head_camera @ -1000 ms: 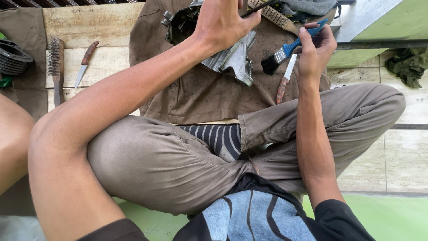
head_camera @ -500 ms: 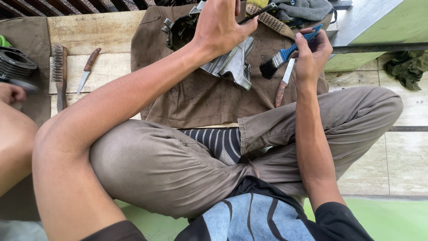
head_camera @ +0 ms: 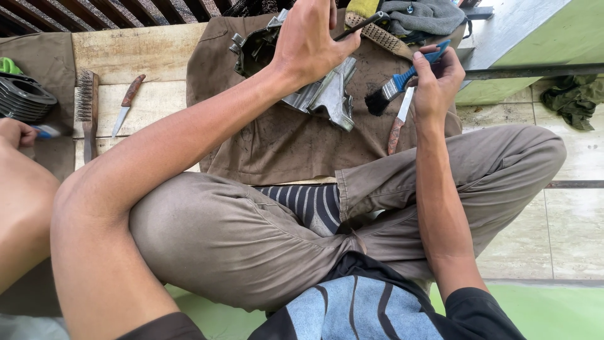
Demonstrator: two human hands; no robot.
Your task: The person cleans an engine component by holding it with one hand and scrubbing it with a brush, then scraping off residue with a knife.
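A grey metal engine casing [head_camera: 324, 94] is steadied under the left hand [head_camera: 309, 39], whose palm and curled fingers are laid over its top; a thin dark rod [head_camera: 358, 26] is pinched between the fingertips and sticks out toward two o'clock. The right hand [head_camera: 435, 80] is closed round the blue handle of a paintbrush [head_camera: 395, 88], its black bristles pointed toward eight o'clock and held just beside the casing's right edge, apparently not quite touching it. A rusty-handled knife [head_camera: 399, 121] hangs below that hand, but whether it is gripped along with the brush cannot be told.

The casing is rested on a grimy brown cloth [head_camera: 283, 141] spread at twelve o'clock from the crossed legs. The work in hand is judged to be the brushing clean of the casing, with the stroke about to be applied. For the next move, the bristles would need to be brought onto the metal while the casing is kept pinned by the left hand, and the rod kept clear of the brush.

Farther out, at ten o'clock, a wire brush [head_camera: 86, 107] and a second small knife [head_camera: 127, 104] are laid on pale wooden boards [head_camera: 135, 53]. At nine o'clock, another person's hand [head_camera: 16, 132] is seen beside a finned black cylinder [head_camera: 25, 97].
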